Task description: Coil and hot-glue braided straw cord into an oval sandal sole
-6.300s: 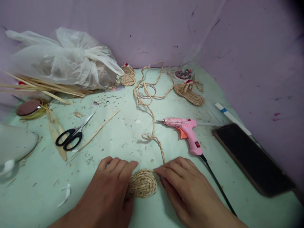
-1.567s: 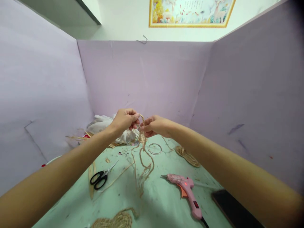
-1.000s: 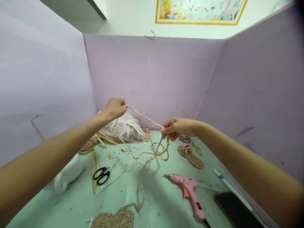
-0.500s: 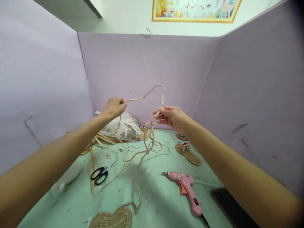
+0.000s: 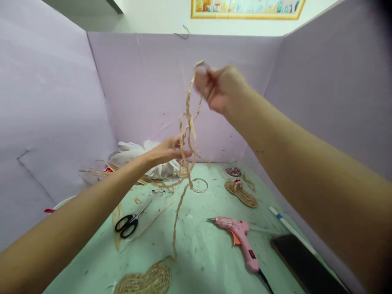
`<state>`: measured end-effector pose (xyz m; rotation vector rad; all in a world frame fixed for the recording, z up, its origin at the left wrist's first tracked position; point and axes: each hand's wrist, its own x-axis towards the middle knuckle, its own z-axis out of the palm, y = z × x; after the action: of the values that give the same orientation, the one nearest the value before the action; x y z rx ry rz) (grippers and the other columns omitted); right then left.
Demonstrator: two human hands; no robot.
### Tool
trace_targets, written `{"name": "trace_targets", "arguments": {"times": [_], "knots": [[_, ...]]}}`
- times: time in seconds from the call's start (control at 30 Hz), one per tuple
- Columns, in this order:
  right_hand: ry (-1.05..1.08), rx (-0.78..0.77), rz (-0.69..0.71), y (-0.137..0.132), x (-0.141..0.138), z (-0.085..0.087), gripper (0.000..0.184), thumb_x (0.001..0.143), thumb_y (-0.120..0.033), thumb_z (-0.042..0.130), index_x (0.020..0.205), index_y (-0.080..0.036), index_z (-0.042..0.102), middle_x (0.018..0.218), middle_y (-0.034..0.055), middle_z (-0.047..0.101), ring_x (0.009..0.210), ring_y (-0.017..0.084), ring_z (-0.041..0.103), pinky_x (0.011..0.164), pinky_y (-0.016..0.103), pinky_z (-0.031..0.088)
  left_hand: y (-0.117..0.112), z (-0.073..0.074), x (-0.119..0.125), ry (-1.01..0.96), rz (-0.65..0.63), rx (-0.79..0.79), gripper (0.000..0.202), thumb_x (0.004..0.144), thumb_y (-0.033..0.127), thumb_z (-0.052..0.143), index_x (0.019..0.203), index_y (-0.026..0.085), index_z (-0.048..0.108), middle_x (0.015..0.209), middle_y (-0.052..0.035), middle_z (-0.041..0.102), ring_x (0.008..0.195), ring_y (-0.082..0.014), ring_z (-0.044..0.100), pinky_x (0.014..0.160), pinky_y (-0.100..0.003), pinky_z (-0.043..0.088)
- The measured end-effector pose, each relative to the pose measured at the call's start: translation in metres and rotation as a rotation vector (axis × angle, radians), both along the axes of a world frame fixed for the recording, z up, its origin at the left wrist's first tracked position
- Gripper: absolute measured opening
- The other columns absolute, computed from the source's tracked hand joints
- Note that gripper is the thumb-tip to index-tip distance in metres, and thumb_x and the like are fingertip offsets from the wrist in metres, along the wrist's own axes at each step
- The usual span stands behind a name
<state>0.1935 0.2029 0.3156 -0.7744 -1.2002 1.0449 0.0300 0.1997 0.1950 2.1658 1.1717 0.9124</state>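
Observation:
My right hand (image 5: 214, 85) is raised against the back panel, its fingers closed on a twisted straw cord (image 5: 188, 98). Loops of the cord hang below that hand. Lower and to the left, my left hand (image 5: 171, 150) is among these loops, thumb and fingers apart; strands pass in front of its fingertips and partly hide them. The cord's lower part runs down to a coiled straw sole (image 5: 143, 281) at the near edge of the view. Motion blurs the right hand a little.
Black-handled scissors (image 5: 130, 224) lie left, a pink glue gun (image 5: 239, 234) right, beside a dark phone (image 5: 303, 261). Behind are a small straw slipper (image 5: 241, 193), a metal ring (image 5: 199, 185), a round dish (image 5: 233, 172) and a white plastic bag (image 5: 131, 153). Purple panels (image 5: 147, 81) enclose the table.
My right hand has risen with the cord, lifting its loops. My left hand has moved right and down from the cord's far length into the loops, and its fingers have spread.

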Motion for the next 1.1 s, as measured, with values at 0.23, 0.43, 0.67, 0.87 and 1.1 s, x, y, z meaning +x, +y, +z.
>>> {"name": "trace_targets", "arguments": {"times": [0.23,0.43,0.67,0.87,1.1], "knots": [[-0.128,-0.117,0.029,0.018,0.007,-0.015,0.026,0.089,-0.006,0.037,0.070,-0.015,0.052,0.052,-0.0016,0.054,0.046,0.009,0.059,0.046,0.019,0.053,0.014,-0.027,0.000,-0.099,0.124,-0.070,0.037,0.055,0.019,0.065,0.091,0.014,0.064,0.085,-0.0071,0.064,0.079,-0.0224,0.058,0.071,-0.033,0.044],[0.130,-0.165,0.024,0.015,0.006,0.000,0.028,0.091,-0.005,0.025,0.079,-0.015,0.048,0.061,0.0007,0.059,0.055,0.009,0.063,0.049,0.016,0.053,-0.008,-0.009,0.011,-0.361,-0.076,-0.176,0.054,0.056,0.014,0.045,0.110,0.013,0.056,0.105,-0.0109,0.064,0.096,-0.0218,0.059,0.079,-0.036,0.045],[0.277,-0.225,-0.011,0.015,0.015,0.010,0.034,0.091,-0.003,0.019,0.074,-0.020,0.043,0.068,0.0019,0.059,0.053,0.006,0.063,0.044,0.012,0.050,-0.023,-0.015,0.024,-0.373,-0.270,-0.347,0.040,0.066,0.028,0.066,0.104,0.016,0.062,0.088,-0.0062,0.066,0.079,-0.0162,0.058,0.069,-0.029,0.043],[0.308,-0.229,-0.051,0.026,0.029,0.018,0.036,0.091,-0.005,0.014,0.080,-0.022,0.044,0.062,-0.0001,0.058,0.051,0.008,0.062,0.044,0.014,0.050,-0.030,-0.023,0.042,-0.382,-0.378,-0.475,0.050,0.070,0.024,0.065,0.118,0.021,0.055,0.103,-0.0072,0.059,0.054,-0.0062,0.048,0.045,-0.022,0.032],[0.077,-0.292,0.047,0.040,0.032,-0.033,0.030,0.096,-0.022,0.019,0.087,-0.017,0.047,0.063,0.0007,0.059,0.060,0.011,0.063,0.056,0.022,0.053,-0.038,0.015,0.078,-0.669,-0.326,-0.446,0.017,0.083,0.013,0.048,0.070,0.011,0.059,0.063,-0.0023,0.060,0.047,-0.0063,0.053,0.045,-0.018,0.039]]}}
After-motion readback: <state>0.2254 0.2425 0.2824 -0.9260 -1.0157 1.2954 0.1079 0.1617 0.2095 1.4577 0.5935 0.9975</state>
